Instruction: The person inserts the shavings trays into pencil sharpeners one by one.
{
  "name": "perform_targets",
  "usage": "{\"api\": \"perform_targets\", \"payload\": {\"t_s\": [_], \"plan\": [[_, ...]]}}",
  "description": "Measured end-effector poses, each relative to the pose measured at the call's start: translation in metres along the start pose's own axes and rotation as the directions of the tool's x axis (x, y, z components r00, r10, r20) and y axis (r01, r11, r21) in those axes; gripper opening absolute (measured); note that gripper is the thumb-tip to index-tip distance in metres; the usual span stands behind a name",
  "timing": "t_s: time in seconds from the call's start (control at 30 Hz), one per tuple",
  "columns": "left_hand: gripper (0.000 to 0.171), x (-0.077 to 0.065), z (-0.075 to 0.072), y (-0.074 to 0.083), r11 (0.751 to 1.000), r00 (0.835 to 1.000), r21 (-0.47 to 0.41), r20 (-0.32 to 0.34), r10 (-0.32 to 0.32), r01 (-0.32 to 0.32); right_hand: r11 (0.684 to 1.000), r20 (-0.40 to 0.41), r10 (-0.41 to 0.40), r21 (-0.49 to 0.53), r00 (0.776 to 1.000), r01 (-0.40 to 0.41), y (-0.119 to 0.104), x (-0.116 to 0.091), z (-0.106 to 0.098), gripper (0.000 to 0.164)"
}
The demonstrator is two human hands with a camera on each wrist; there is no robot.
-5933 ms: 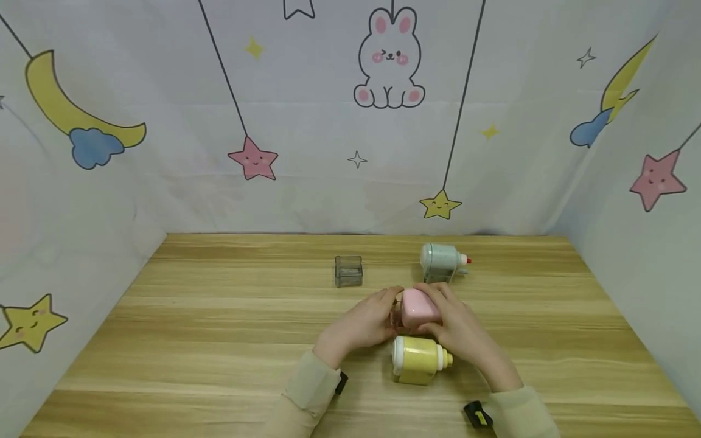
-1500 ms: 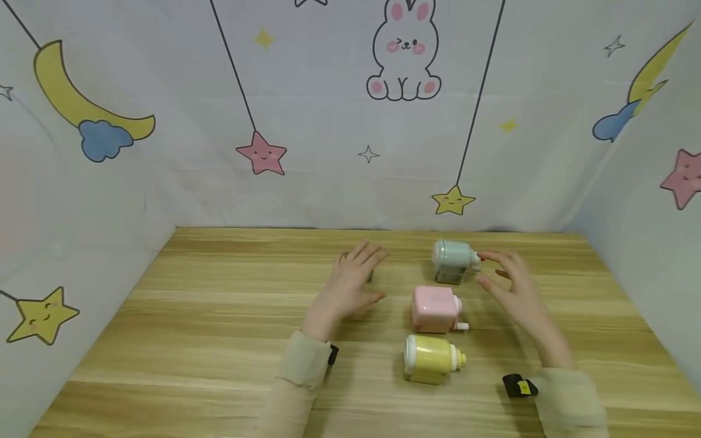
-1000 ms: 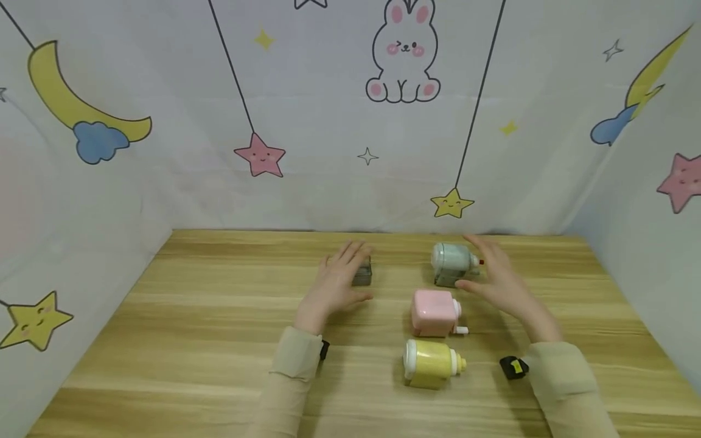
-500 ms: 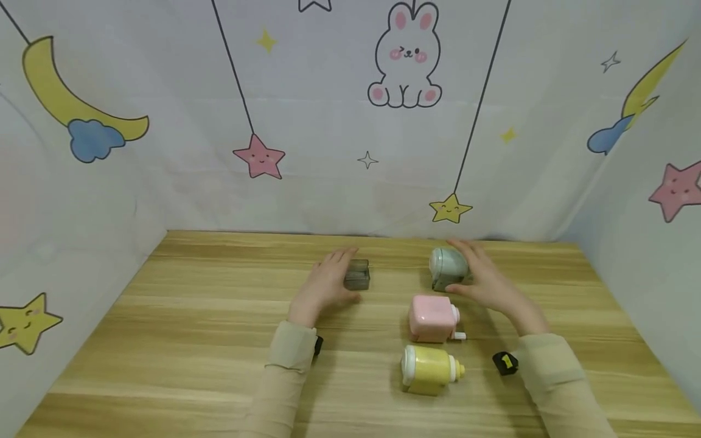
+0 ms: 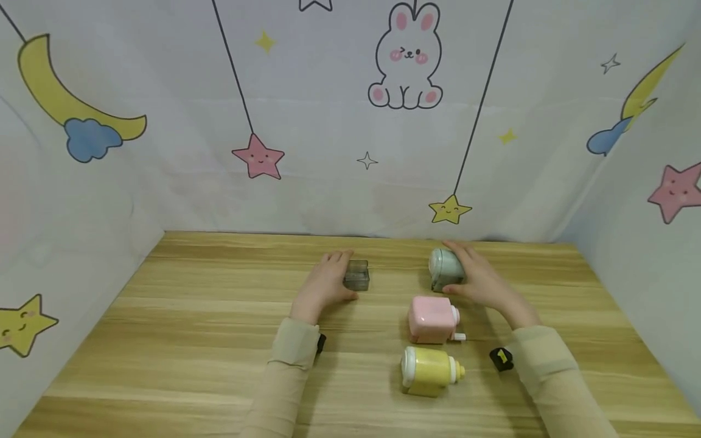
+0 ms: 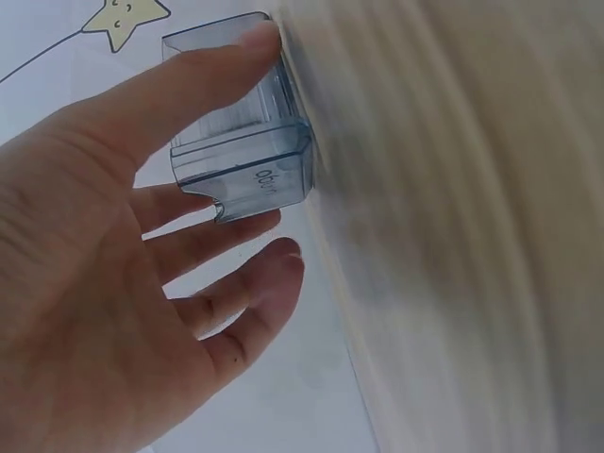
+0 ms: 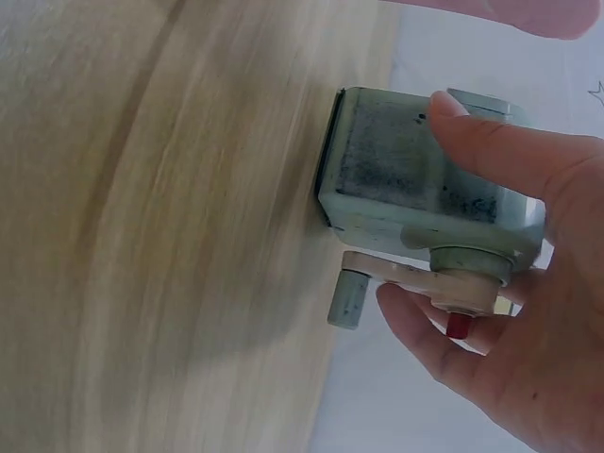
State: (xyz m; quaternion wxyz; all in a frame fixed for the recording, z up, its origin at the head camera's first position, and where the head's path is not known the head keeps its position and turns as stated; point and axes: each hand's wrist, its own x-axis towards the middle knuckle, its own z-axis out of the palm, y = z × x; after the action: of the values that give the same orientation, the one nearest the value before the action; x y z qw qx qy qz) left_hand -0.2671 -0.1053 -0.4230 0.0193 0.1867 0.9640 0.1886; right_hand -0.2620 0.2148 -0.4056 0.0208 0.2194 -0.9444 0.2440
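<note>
At the back of the table, my left hand [image 5: 323, 286] holds a small clear grey plastic box [image 5: 357, 277], resembling a sharpener's shavings drawer. In the left wrist view the thumb lies along one side of this box [image 6: 247, 184], with fingers behind it. To the right, my right hand [image 5: 484, 285] grips a grey-green hand-crank pencil sharpener [image 5: 443, 271] lying with its crank end toward the palm. The right wrist view shows the thumb on the smudged sharpener body [image 7: 387, 170] and fingers around the crank side, near its red knob [image 7: 459, 326].
A pink crank sharpener [image 5: 431, 319] lies just in front of the grey-green one. Nearer still is a yellow sharpener [image 5: 429, 370] with a white rim. The wooden table [image 5: 219, 340] is bounded behind by a white printed curtain [image 5: 306, 201].
Both hands have left the pink sharpener they held earlier. My left hand has settled around the clear box; my right hand has moved left and closed around the grey-green sharpener.
</note>
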Motion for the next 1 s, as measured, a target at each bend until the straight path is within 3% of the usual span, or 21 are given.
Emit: {"api": "perform_targets", "payload": {"t_s": [0.23, 0.43, 0.63, 0.83, 1.0], "plan": [[0.085, -0.001, 0.001, -0.003, 0.997, 1.0, -0.079, 0.022, -0.012, 0.014, 1.0, 0.004, 0.009, -0.006, 1.0, -0.009, 0.001, 0.002, 0.006, 0.085], [0.074, 0.001, 0.002, -0.003, 0.996, 0.999, -0.085, 0.035, 0.031, -0.028, 1.0, 0.006, -0.007, 0.009, 1.0, 0.007, -0.001, 0.006, 0.009, 0.076], [0.072, 0.002, 0.001, 0.0, 0.994, 0.999, -0.104, 0.037, 0.03, -0.026, 0.998, 0.037, -0.049, 0.048, 0.998, 0.048, -0.004, 0.013, 0.009, 0.075], [0.072, 0.002, -0.001, 0.002, 0.993, 0.998, -0.112, 0.038, 0.042, -0.038, 0.99, 0.093, -0.092, 0.114, 0.991, 0.081, -0.006, 0.019, 0.008, 0.073], [0.07, 0.002, -0.001, 0.0, 0.993, 0.998, -0.109, 0.049, 0.041, -0.035, 0.981, 0.161, -0.078, 0.186, 0.984, 0.047, -0.01, 0.022, 0.006, 0.066]]}}
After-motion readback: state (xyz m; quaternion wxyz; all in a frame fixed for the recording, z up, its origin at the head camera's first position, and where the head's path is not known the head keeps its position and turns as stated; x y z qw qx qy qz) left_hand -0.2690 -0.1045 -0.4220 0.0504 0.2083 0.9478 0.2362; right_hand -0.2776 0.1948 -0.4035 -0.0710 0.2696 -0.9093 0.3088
